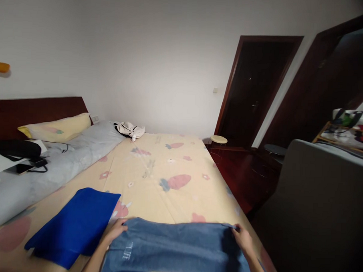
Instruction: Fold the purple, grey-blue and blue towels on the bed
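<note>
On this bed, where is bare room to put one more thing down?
The widest bare patch is the printed sheet beyond the blue-grey cloth, right of the grey bedding. Crowded: the near end, where left hand and right hand hold that cloth beside the bright blue cloth; also the bedding, with phone and cables.

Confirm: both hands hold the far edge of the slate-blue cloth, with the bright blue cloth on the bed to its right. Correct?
Wrong side: the head view shows the bright blue cloth on the bed to the left of the slate-blue cloth. The rest holds: the left hand and right hand both hold the slate-blue cloth's far edge.
</note>
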Motion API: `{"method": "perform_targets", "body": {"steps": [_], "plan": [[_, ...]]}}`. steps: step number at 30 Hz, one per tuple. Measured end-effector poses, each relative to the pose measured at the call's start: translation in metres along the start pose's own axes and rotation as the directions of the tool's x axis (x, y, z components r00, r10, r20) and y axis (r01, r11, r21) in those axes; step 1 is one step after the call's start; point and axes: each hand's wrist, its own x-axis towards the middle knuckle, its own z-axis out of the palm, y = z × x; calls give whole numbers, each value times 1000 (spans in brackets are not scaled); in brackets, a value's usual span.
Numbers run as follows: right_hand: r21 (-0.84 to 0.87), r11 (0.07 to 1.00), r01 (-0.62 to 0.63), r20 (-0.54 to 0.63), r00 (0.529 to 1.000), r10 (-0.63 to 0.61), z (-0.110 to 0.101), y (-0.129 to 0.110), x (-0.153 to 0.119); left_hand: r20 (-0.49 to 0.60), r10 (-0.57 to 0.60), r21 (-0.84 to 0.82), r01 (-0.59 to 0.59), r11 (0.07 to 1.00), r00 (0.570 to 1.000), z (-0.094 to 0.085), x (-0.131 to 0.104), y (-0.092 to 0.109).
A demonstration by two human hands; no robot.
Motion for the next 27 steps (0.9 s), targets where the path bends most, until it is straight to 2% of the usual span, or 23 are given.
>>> {"method": "perform_targets", "body": {"steps": [6,11,17,20,22,24,27], "plan": [[107,994,-27,-82,996,36,-23,-18,21,54,51,-117,-45,992,997,-5,19,16],[189,982,-29,-108,993,51,-28,-30,33,23,68,-131,-64,989,997,-8,32,31],[212,977,25,-69,998,-11,-21,-44,59,-154,81,-36,-87,996,985,-18,63,57],[214,974,70,-32,997,-64,-8,-48,65,-296,74,42,-64,997,952,-17,69,70],[214,973,83,-8,996,-83,3,-47,57,-380,104,91,-75,993,919,-8,62,77],[206,975,84,2,996,-86,14,-41,40,-412,155,131,-110,985,898,9,47,77],[175,983,64,-19,998,-62,21,-18,1,-366,249,175,-197,965,897,44,12,52]]}}
